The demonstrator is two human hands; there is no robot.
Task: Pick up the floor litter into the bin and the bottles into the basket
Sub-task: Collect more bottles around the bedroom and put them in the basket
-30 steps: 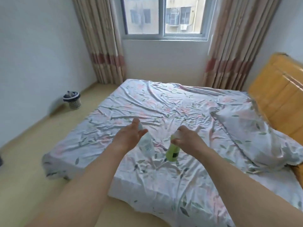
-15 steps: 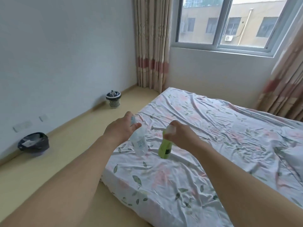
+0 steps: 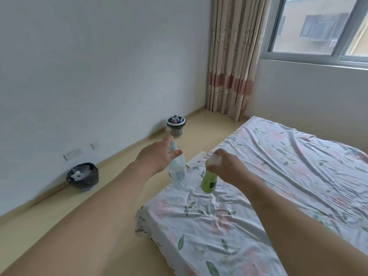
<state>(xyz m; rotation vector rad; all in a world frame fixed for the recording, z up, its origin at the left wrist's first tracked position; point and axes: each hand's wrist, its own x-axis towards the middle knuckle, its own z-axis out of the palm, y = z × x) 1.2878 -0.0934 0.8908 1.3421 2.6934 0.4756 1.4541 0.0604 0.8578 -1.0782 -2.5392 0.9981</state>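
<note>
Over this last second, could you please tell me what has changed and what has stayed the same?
The head has turned left: the bed slid rightward, and the basket moved nearer the centre. The bin by the wall came into view. Nothing was taken up or released: the left hand still holds the clear bottle, and the right hand the green bottle.
</note>
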